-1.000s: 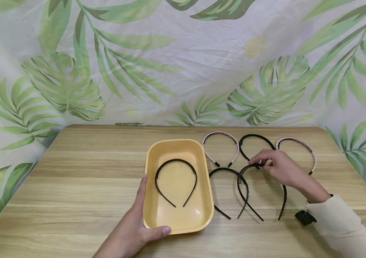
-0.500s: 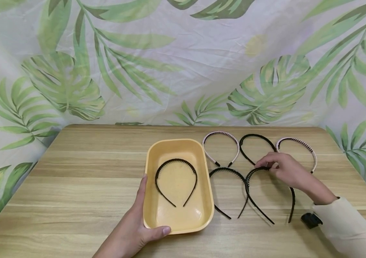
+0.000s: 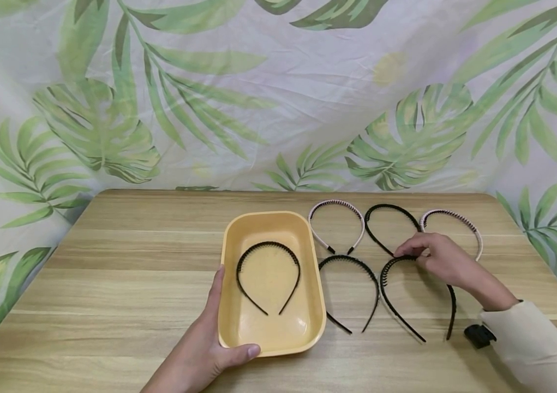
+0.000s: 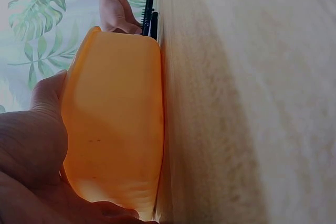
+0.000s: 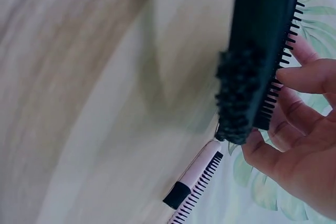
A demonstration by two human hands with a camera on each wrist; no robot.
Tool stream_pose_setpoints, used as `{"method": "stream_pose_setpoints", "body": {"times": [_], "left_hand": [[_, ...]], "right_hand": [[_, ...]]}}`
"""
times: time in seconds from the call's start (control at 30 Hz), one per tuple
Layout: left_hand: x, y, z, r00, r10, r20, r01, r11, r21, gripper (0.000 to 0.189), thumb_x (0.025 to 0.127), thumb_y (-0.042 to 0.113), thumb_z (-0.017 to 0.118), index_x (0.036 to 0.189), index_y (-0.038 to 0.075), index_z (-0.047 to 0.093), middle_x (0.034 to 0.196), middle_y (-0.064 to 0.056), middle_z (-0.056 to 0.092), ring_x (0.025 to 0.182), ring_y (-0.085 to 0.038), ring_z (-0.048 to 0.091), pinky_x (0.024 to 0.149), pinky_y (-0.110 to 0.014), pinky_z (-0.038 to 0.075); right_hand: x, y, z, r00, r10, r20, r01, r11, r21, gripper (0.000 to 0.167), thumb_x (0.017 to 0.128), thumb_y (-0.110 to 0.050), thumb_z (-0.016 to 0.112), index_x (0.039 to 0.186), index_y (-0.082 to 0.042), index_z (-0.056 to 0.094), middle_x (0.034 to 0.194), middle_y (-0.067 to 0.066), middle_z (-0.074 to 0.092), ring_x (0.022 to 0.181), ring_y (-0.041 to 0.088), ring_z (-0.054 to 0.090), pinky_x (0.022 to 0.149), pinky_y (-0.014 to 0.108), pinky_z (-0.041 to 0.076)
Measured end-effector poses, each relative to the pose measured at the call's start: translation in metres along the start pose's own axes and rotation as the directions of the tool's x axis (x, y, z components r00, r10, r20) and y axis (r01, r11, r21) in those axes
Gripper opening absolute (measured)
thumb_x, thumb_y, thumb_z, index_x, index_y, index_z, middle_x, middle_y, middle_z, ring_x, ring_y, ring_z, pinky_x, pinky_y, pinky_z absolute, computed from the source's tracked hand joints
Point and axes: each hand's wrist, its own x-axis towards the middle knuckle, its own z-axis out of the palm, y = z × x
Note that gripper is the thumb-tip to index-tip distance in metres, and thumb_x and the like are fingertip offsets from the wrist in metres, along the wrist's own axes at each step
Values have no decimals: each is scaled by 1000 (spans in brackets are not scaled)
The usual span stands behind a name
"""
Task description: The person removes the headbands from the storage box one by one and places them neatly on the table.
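A yellow plastic tray [image 3: 273,337] stands on the table with one black toothed headband [image 3: 268,244] lying inside it. My left hand [image 3: 197,344] grips the tray's near left corner, thumb at the front rim and fingers along the left side. In the left wrist view the tray's outer wall [image 4: 115,114] fills the middle. To the right, my right hand [image 3: 447,262] pinches the top of another black headband [image 3: 453,303], its two ends toward me. The right wrist view shows thumb and fingers at the toothed edge of this headband [image 5: 262,30].
Between tray and right hand lies a black headband [image 3: 349,258], partly hidden by the tray. Behind are a pink headband [image 3: 335,202], a black headband [image 3: 391,207] and another pink headband [image 3: 457,216]. A leaf-patterned cloth [image 3: 268,109] hangs beyond the wooden table [image 3: 126,295].
My right hand has moved right and slightly toward me with its black headband, which no longer overlaps the black headband beside the tray. The left hand and tray have stayed put.
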Motion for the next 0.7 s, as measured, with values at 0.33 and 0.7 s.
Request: {"method": "stream_pose_setpoints", "body": {"times": [0.33,0.7], "left_hand": [[0,2,0,999,-37,5,37,999,12,144,71,40,96,167,37,-11,177,-5,13,142,-23,48,113,-17,34],[-1,3,0,999,-36,2,36,999,2,144,71,39,96,167,39,-11,176,-5,16,138,-21,51,111,-16,35]], "right_hand": [[0,3,1,1000,7,3,-7,1000,7,43,79,22,58,101,-6,82,98,5,77,88,10,63,74,23,50],[-2,3,4,1000,18,14,-17,999,-28,43,81,21,60,104,-9,82,98,3,74,89,12,61,72,24,48]]}}
